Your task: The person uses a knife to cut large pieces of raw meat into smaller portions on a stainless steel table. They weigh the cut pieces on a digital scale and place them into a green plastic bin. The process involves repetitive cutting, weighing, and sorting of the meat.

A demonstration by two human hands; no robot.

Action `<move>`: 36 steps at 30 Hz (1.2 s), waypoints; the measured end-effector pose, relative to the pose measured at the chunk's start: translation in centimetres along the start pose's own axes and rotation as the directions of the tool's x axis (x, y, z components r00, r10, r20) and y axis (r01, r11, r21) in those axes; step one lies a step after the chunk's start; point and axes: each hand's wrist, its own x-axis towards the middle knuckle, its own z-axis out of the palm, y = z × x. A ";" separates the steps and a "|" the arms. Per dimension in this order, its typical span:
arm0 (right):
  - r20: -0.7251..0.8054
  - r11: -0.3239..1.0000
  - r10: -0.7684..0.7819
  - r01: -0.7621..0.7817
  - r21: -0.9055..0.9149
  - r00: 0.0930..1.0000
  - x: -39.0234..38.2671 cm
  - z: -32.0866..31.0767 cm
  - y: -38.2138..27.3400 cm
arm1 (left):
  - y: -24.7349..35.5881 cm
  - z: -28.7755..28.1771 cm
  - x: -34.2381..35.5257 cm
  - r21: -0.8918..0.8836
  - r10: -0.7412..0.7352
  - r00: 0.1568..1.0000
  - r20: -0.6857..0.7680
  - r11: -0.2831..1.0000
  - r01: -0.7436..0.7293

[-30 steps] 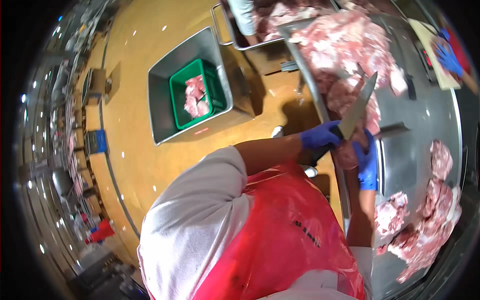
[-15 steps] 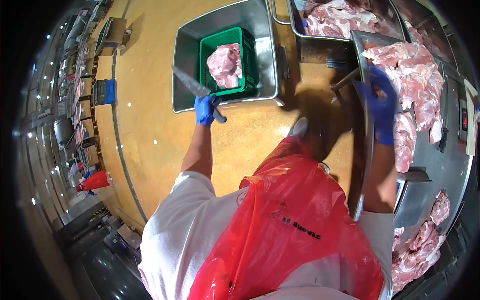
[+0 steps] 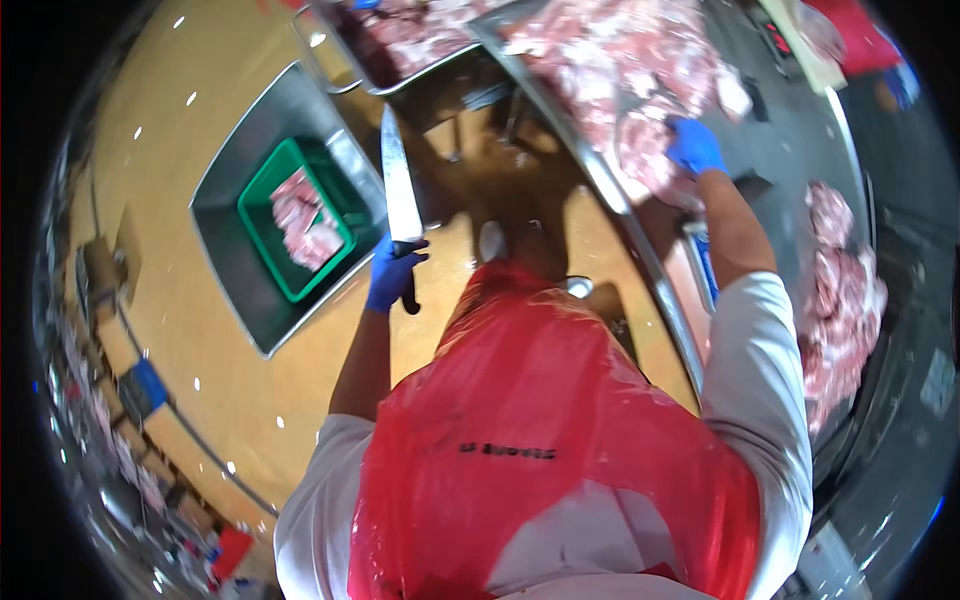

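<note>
My left hand, in a blue glove, is closed round the dark handle of a long-bladed knife. The blade points up and away from me, over the floor beside the metal bin. My right hand, also blue-gloved, is at the steel table with its fingers curled onto the near edge of a piece of raw meat. Its fingertips are partly lost against the meat. Beyond that piece lies a large heap of raw meat.
To my left stands a grey metal bin holding a green crate with raw meat inside. A second metal tub of meat is at the far side. More meat lies on the right of the table. Someone's red-clad arm shows far right.
My view has swung to the right, so the bin now sits further left. My right hand has come onto the meat. The knife has turned from pointing up-left to nearly straight ahead.
</note>
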 end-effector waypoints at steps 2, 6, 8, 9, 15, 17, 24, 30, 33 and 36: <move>0.006 0.996 0.087 -0.088 0.019 0.996 -0.8 -2.1 -1.8 | 2.1 1.5 1.0 0.032 0.013 0.998 0.064 0.999 -0.015; -0.156 0.993 0.085 -0.070 0.099 0.984 -3.7 -4.3 -0.2 | 4.0 3.7 1.5 0.015 0.000 0.993 0.121 1.000 -0.002; -0.290 0.975 0.100 -0.035 0.221 0.952 -5.8 -6.1 0.2 | 4.9 5.2 1.6 -0.078 -0.012 0.982 0.187 0.997 0.027; -0.354 0.961 0.115 -0.013 0.278 0.928 -6.8 -7.0 0.6 | 5.4 6.2 1.8 -0.135 -0.008 0.971 0.240 0.990 0.041; -0.488 0.674 0.291 0.185 0.715 0.823 -13.1 -14.3 5.7 | 11.3 20.0 5.0 -0.020 0.036 0.850 0.526 0.999 -0.029; -0.400 0.512 0.391 0.166 0.843 0.829 -15.7 -16.4 6.7 | 14.0 26.7 5.3 -0.112 0.042 0.780 0.624 0.993 0.036; -0.100 0.058 0.580 0.082 0.995 0.809 -24.4 -14.5 11.3 | 15.1 47.4 6.0 -0.094 -0.002 0.489 0.872 0.981 0.172; 0.013 -0.132 0.787 0.147 0.980 0.617 -27.1 -6.5 12.7 | 13.9 56.0 7.9 0.074 -0.073 0.563 0.823 0.997 0.021; 0.005 -0.037 0.560 0.019 0.999 0.829 -29.3 -5.4 14.1 | 14.1 57.5 11.2 0.174 -0.004 0.567 0.824 0.954 -0.245; -0.318 0.437 0.604 0.030 0.899 0.731 -32.1 -3.9 19.4 | 12.9 59.4 12.5 0.325 -0.130 0.543 0.830 0.904 -0.280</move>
